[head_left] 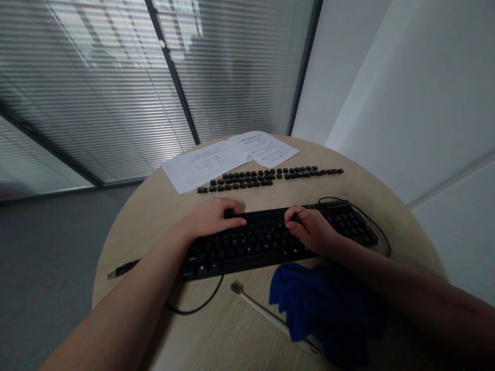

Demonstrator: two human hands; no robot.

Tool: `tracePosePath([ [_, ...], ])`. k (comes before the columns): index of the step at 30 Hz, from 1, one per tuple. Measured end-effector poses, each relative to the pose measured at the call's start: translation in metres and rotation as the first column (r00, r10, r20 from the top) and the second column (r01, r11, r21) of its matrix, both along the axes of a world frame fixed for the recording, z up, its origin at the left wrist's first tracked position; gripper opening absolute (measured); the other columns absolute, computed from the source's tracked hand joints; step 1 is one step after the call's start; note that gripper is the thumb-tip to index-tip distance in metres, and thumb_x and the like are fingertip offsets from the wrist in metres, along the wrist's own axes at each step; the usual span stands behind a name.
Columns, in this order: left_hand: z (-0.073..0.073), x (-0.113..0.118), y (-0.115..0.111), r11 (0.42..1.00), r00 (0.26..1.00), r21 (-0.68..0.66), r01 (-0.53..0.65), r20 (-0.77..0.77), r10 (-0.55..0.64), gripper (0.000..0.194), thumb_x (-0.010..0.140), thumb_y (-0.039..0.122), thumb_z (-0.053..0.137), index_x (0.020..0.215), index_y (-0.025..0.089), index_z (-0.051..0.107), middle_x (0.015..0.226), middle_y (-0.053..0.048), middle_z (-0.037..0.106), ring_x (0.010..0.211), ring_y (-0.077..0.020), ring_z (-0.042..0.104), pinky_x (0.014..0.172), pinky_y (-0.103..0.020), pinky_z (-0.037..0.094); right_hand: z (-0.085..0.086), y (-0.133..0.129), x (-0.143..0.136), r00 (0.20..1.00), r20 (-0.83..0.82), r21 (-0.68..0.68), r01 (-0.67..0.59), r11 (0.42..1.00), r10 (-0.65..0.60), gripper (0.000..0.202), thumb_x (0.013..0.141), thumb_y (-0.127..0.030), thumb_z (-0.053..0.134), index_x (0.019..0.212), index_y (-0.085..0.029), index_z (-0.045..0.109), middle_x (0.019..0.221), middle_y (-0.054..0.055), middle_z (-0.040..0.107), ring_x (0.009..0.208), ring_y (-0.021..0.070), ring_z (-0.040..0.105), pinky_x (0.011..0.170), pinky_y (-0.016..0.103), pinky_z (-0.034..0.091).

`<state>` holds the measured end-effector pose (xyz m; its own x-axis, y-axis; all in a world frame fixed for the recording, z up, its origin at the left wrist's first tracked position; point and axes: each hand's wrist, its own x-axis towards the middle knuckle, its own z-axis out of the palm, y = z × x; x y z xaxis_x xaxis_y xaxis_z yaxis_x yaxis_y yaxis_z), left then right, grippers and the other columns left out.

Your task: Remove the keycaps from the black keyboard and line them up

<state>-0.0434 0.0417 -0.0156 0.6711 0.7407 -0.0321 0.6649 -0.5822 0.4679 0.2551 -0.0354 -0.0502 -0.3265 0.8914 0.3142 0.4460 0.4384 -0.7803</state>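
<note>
A black keyboard [247,247] lies slightly tilted across the round table [131,226]. My left hand [216,215] rests at its upper left edge, thumb stretched over the keys and fingers curled round the back edge. Over the keyboard's right-middle part is my right hand [307,226], its fingers curled into a pinch; a small dark thing seems to be between them, too unclear to name. Beyond the keyboard, loose black keycaps [235,186] stand in rows. In the upper left part of the keyboard, whether keys are missing cannot be made out.
Printed papers [209,164] lie at the table's far side. Nearer are a toothbrush [263,310] and a crumpled blue cloth [309,299], below my right forearm. The USB plug [116,272] and cable lie by my left forearm. Blinds and a white wall stand behind.
</note>
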Motion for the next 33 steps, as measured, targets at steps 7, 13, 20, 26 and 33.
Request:
tracePosePath([
  [7,0.000,-0.001,0.000,1.000,0.999,0.016,0.026,-0.032,-0.025,0.038,0.086,0.056,0.067,0.096,0.021,0.073,0.088,-0.005,0.073,0.080,-0.0225,0.064,0.072,-0.034,0.044,-0.007,0.003,-0.002,0.966,-0.255,-0.045,0.041,0.998,-0.051,0.027,0.103,-0.048,0.048,0.090,-0.025,0.051,0.058,-0.006,0.055,0.046,0.0118,0.050,0.049,0.024,0.041],
  [13,0.011,0.006,-0.011,0.999,0.995,0.048,0.001,0.098,-0.006,0.029,0.092,0.045,0.062,0.102,0.020,0.076,0.094,-0.006,0.074,0.085,-0.0217,0.066,0.079,-0.035,0.049,0.009,-0.005,-0.002,0.993,-0.088,0.137,-0.062,0.989,0.074,0.015,0.100,-0.033,0.052,0.096,-0.022,0.062,0.073,0.001,0.069,0.055,0.0126,0.059,0.057,0.026,0.047],
  [20,0.027,0.026,-0.035,0.987,0.927,-0.132,0.091,0.372,-0.036,0.036,0.091,0.038,0.065,0.121,0.019,0.073,0.095,-0.005,0.077,0.078,-0.0183,0.067,0.072,-0.032,0.054,0.021,-0.012,-0.004,0.974,-0.053,0.221,-0.202,0.954,0.219,0.018,0.099,-0.020,0.052,0.100,-0.021,0.070,0.084,0.004,0.075,0.065,0.0138,0.065,0.064,0.027,0.052],
  [26,0.023,0.026,-0.036,0.973,0.922,-0.196,0.124,0.384,-0.040,0.030,0.089,0.038,0.068,0.110,0.019,0.077,0.091,-0.005,0.078,0.079,-0.0187,0.069,0.072,-0.032,0.055,0.022,-0.019,-0.006,0.949,-0.083,0.190,-0.286,0.939,0.306,0.021,0.104,-0.025,0.052,0.103,-0.021,0.073,0.084,0.004,0.074,0.073,0.0163,0.068,0.071,0.030,0.054],
  [33,0.020,0.023,-0.033,0.966,0.929,-0.226,0.125,0.368,-0.034,0.025,0.088,0.038,0.070,0.101,0.018,0.077,0.087,-0.004,0.079,0.075,-0.0173,0.069,0.071,-0.030,0.055,0.012,-0.015,-0.008,0.915,-0.071,0.260,-0.368,0.893,0.398,0.018,0.104,-0.020,0.054,0.107,-0.021,0.072,0.089,0.006,0.075,0.083,0.0182,0.071,0.079,0.032,0.056],
])
